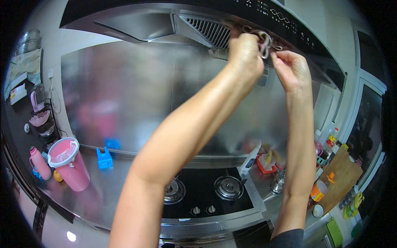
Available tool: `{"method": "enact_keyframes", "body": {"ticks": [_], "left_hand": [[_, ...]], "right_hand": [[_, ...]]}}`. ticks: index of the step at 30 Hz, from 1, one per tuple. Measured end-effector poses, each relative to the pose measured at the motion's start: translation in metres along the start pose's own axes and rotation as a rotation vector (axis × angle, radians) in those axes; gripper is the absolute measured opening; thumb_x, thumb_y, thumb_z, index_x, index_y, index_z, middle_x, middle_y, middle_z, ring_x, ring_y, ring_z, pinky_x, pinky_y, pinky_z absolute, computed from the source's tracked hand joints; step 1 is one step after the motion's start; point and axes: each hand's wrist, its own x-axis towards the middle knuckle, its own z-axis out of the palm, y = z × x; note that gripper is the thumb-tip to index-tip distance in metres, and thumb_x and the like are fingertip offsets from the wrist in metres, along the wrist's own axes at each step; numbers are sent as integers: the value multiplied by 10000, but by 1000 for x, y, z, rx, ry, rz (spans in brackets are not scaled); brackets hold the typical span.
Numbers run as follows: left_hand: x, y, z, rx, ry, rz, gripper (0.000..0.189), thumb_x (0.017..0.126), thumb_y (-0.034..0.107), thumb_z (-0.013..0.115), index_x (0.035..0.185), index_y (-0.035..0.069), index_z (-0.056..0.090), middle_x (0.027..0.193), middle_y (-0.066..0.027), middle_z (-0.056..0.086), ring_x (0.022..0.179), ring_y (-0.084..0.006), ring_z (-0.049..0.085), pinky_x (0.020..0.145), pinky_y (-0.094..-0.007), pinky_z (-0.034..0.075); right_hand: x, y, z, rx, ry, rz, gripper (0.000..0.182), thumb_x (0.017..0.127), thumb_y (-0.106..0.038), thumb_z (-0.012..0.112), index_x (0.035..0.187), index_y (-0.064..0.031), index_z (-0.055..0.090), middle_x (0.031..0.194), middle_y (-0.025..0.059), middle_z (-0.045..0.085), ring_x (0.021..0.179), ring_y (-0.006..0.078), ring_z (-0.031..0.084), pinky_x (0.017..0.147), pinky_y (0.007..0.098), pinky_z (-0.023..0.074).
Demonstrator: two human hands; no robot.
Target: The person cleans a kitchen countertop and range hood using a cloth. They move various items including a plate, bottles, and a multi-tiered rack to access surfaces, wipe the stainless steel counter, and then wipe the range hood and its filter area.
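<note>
Both arms reach up to the underside of a black range hood (149, 9) with a slotted metal filter (207, 29). My left hand (246, 51) grips a crumpled cloth (265, 43) with a pale edge, held against the hood's lower front rim right of the filter. Close by on the right, my right hand (291, 66) has its thumb and forefinger together at the cloth's loose edge; whether they pinch it is unclear. Part of the cloth is hidden behind my left hand. Below the arms lies a black gas cooktop (204, 192) with round burners.
A pink bin (74, 170) with a liner, a pink thermos (40, 162) and a blue plastic holder (104, 158) stand on the left counter. Right of the cooktop are a white spray bottle (250, 158), a red basket (265, 167), a metal kettle (278, 183) and a wooden board (341, 179).
</note>
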Motion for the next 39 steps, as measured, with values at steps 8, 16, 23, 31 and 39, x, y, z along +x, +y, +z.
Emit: {"method": "enact_keyframes", "body": {"ticks": [8, 16, 23, 31, 39], "left_hand": [[-16, 130, -32, 200, 116, 300, 155, 871, -85, 420, 973, -45, 529, 938, -143, 572, 861, -234, 584, 823, -365, 504], [4, 72, -28, 74, -139, 335, 101, 953, 12, 429, 998, -21, 513, 962, -133, 559, 918, -235, 547, 896, -419, 482], [0, -73, 25, -67, -115, 76, 190, 899, -83, 395, 1003, -22, 542, 988, -128, 579, 892, -239, 580, 835, -378, 524], [0, -78, 12, 88, -51, 7, 196, 920, -54, 432, 1099, -25, 506, 1018, -143, 589, 854, -248, 611, 692, -369, 552], [-19, -64, 24, 47, 27, -30, 228, 893, -68, 457, 1113, -39, 510, 1021, -156, 586, 852, -240, 612, 688, -330, 552]], "right_hand": [[-27, 85, 69, 38, -639, 108, 131, 723, 145, 504, 782, 53, 576, 937, 182, 583, 920, 264, 570, 1008, 457, 436], [-21, 43, 48, 33, -526, 121, 201, 595, 144, 507, 719, 9, 591, 835, 123, 607, 820, 254, 574, 850, 351, 457], [20, -53, -76, -94, -344, 115, 227, 696, 107, 476, 873, 40, 601, 1016, 172, 620, 1024, 282, 565, 1034, 497, 354], [14, -51, -94, -239, -159, -19, 211, 892, -88, 568, 1091, -21, 589, 1153, 129, 585, 1134, 270, 514, 1051, 519, 366], [15, -10, -60, 203, -81, -99, 181, 872, -2, 483, 1031, 34, 562, 1117, 172, 557, 1060, 278, 538, 1000, 450, 424]]}}
